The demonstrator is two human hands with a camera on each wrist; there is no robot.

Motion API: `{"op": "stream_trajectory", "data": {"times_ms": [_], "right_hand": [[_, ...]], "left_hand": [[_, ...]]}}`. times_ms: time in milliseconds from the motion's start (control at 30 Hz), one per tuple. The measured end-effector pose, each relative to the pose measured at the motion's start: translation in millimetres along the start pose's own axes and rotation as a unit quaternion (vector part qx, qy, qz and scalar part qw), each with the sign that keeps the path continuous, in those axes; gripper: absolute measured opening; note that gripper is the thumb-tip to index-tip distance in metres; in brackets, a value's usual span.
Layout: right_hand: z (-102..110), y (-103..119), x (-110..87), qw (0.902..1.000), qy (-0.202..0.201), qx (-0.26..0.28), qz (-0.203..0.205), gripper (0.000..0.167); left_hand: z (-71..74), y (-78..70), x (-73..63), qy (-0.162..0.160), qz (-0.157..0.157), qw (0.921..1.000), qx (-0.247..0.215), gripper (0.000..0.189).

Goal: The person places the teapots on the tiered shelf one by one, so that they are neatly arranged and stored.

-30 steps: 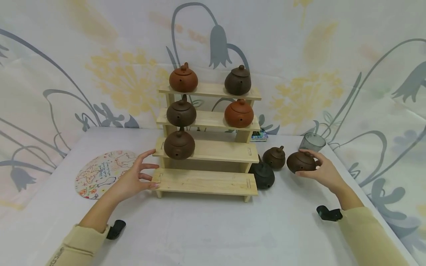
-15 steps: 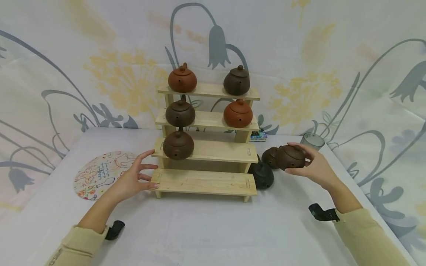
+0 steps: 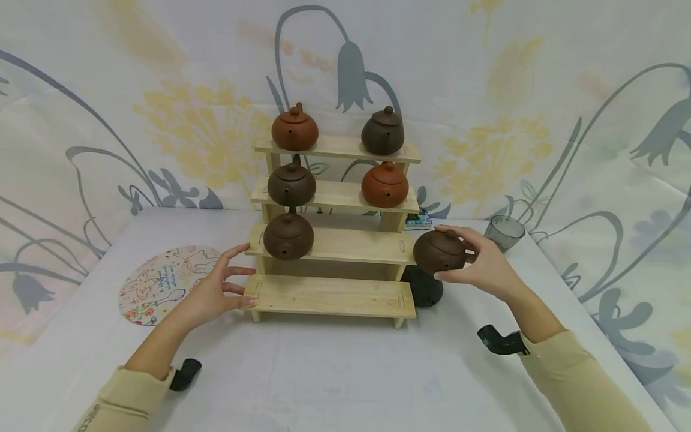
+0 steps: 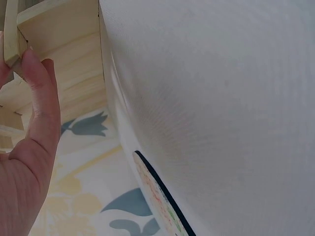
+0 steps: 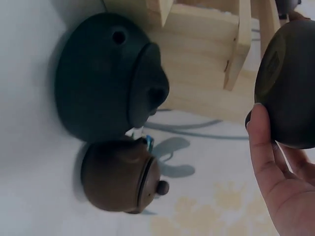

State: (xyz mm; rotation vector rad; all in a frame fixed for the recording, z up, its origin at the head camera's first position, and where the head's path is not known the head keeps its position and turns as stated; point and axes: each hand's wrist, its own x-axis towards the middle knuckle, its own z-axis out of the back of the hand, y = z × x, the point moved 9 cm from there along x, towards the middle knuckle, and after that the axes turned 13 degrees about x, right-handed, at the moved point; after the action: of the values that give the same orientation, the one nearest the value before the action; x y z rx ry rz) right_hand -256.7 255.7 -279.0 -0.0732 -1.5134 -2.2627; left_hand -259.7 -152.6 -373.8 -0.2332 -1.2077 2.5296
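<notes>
My right hand (image 3: 486,267) grips a dark brown clay teapot (image 3: 438,251), fingers over the top and thumb low on its side. In the right wrist view the teapot's round underside (image 5: 290,83) shows, lifted beside the shelf. My left hand (image 3: 213,294) holds the left end of a stepped wooden stand (image 3: 329,295), its fingers spread along two tiers. The left wrist view shows the thumb (image 4: 37,73) against a board's end. On the stand's third tier down sits a brown teapot (image 3: 288,235). The lowest board is bare.
Above are a red-brown teapot (image 3: 294,129), a dark teapot (image 3: 383,132), a brown teapot (image 3: 291,183) and an orange-red teapot (image 3: 385,185). Right of the stand sit a black teapot (image 5: 98,78) and small brown teapot (image 5: 118,177). A glass (image 3: 504,233) and round patterned mat (image 3: 162,285) lie farther out.
My right hand has carried the brown teapot leftward and slightly up, from beside the glass to the stand's right end. The left hand stays at the stand's left side.
</notes>
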Motion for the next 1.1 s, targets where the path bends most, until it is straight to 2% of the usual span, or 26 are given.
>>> {"op": "stream_trajectory", "data": {"times_ms": [367, 833, 1100], "right_hand": [[-32.1, 10.6, 17.7, 0.9982, 0.034, 0.049, 0.000, 0.074], [-59.5, 8.4, 42.7, 0.9986, 0.054, 0.000, -0.002, 0.076], [-69.3, 8.8, 53.5, 0.9974, 0.063, 0.035, 0.000, 0.075]], "left_hand": [[0.8, -2.0, -0.5, 0.001, 0.002, 1.0000, 0.005, 0.101], [1.0, -0.4, -0.1, -0.001, 0.002, 1.0000, 0.004, 0.101], [1.0, -0.4, -0.4, -0.007, -0.002, 1.0000, 0.005, 0.100]]}}
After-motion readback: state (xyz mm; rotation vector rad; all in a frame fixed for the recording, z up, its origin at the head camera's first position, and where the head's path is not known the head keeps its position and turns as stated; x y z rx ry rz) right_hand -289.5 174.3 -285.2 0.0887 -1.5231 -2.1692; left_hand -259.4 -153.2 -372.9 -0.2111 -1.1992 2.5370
